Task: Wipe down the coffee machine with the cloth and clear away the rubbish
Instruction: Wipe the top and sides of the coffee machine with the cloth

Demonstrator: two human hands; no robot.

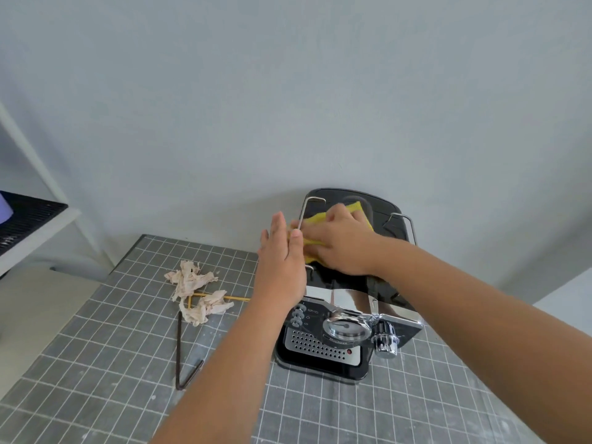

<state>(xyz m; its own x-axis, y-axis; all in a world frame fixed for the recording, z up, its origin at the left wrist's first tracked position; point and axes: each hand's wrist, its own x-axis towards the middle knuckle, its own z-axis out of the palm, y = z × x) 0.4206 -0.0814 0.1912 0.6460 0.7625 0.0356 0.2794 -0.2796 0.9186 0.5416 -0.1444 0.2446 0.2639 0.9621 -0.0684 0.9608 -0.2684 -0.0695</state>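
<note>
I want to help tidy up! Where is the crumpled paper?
In the head view, the crumpled paper lies on the grid mat, left of the coffee machine, on top of thin yellow sticks.

— What covers the work surface?
— A grey cloth printed with a white grid of squares [105,357], spread flat and dusted with pale specks.

— And behind it?
— A plain pale grey wall [288,91], rising straight from the far edge of the cloth.

— Anything off to the left?
— A white shelf unit with a slanted upright post [35,161]. On its shelf lies a black ribbed mat [28,216], and a light purple object [4,208] sits on that mat, cut off by the frame edge, so its shape cannot be told.

— Below the shelf?
— A pale beige floor [38,309] beside the cloth's left edge.
</note>
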